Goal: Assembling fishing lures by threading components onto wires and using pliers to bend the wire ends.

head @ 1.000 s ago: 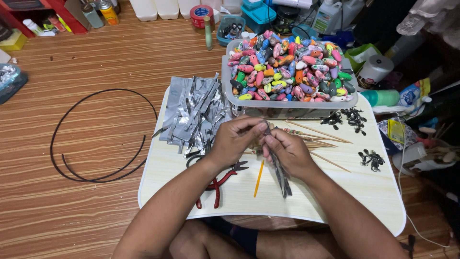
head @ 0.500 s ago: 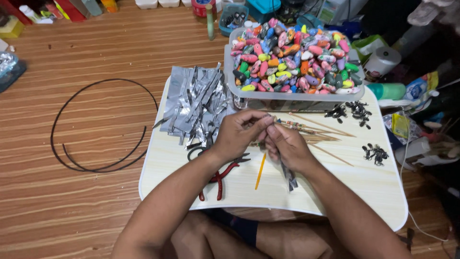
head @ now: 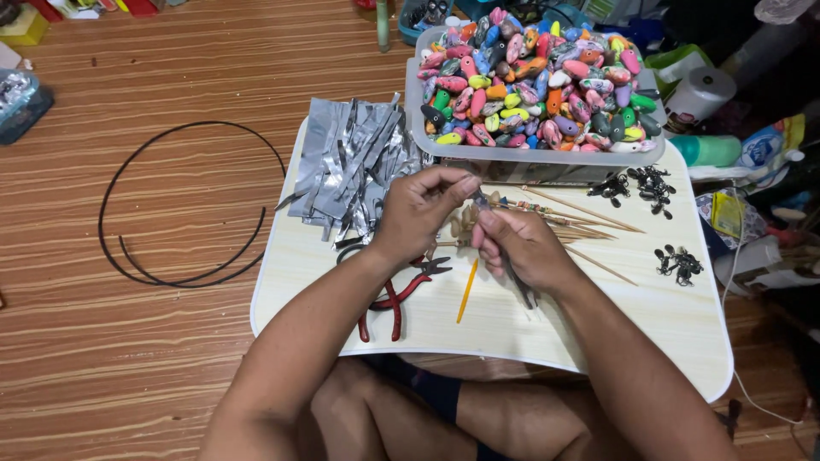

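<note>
At the middle of the low pale counter (head: pixel 598 324), a small dark piece (head: pixel 480 201) is pinched between the two hands, which are brought together fingertip to fingertip. The left hand (head: pixel 420 209) is closed to a fine pinch of thumb and forefinger on the upper end of the piece, while the right hand (head: pixel 519 246) is curled almost shut around a thin grey strip (head: pixel 518 286) that trails out toward 6 o'clock; what exactly lies inside the right fist cannot be told. The step in hand is judged to be a fine joining or wrapping of the strip about the small piece, and the next move is judged to call for a steady pinch and a small, controlled twist rather than any reach. At 11 o'clock of the hands a heap of silver strips (head: pixel 350 162) is spread, and at 12 to 1 o'clock a clear tub (head: pixel 530 155) is heaped with coloured oval beads (head: pixel 538 77). Wooden skewers (head: pixel 572 224) are fanned out at 3 o'clock, with clusters of small black clips (head: pixel 636 183) beyond them. Red-handled pliers (head: pixel 395 299) and an orange stick (head: pixel 466 290) are laid at 7 o'clock, just beside the left wrist. A loop of black wire (head: pixel 184 205) is seen on the wooden floor at 9 o'clock, well apart.
</note>
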